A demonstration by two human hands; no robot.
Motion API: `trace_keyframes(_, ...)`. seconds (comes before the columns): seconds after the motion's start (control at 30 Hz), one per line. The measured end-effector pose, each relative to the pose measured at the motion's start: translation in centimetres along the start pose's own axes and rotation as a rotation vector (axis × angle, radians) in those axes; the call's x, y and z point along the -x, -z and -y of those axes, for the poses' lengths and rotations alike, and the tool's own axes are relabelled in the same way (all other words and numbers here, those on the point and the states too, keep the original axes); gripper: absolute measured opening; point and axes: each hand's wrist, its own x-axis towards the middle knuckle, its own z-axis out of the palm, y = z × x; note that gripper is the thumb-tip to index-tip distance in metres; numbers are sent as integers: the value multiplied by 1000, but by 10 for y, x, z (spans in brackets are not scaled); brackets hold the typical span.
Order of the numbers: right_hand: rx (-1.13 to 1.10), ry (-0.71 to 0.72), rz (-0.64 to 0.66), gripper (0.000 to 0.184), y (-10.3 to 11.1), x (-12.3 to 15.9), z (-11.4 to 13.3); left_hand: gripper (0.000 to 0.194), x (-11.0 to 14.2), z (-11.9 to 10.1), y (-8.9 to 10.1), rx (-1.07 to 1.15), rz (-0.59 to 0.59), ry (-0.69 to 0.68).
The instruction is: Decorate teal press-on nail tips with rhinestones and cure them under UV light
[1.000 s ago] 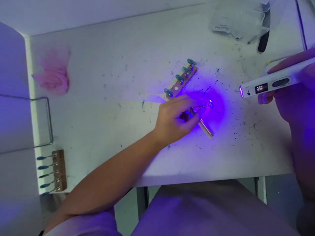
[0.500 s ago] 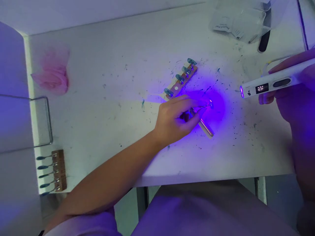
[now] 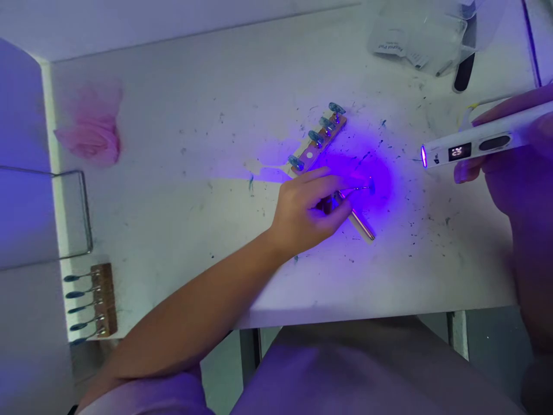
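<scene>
My left hand [image 3: 307, 207] rests on the white table [image 3: 194, 190], fingers closed on a thin metal stick whose nail tip [image 3: 370, 185] sits in a violet pool of light. Under the fingers lies a small wooden bar [image 3: 362, 226]. My right hand [image 3: 514, 155] grips a white pen-shaped UV lamp [image 3: 470, 150] with a lit display, its glowing end aimed left at the tip from a short distance. Just behind my left hand stands a wooden holder [image 3: 317, 141] with several teal nail tips on sticks.
A second wooden holder with teal tips [image 3: 97, 301] lies at the front left. A pink tissue [image 3: 90, 135] sits at the far left, a wire frame [image 3: 82, 213] below it. Clear plastic packets [image 3: 415, 37] and a black handle [image 3: 462, 75] lie at the back right.
The lamp in my right hand has risen slightly and tilted, shifting the violet spot a little. My left hand stays put.
</scene>
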Motion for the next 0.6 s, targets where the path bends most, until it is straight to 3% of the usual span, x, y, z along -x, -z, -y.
trace_keyframes(0.4, -18, -28, -34, 31, 1, 1, -2, 17, 1, 2, -1, 9, -21, -10)
trace_keyframes(0.6, 9, -29, -48, 24, 6, 0, -5, 17, 1, 1, 0, 16, -11, 0)
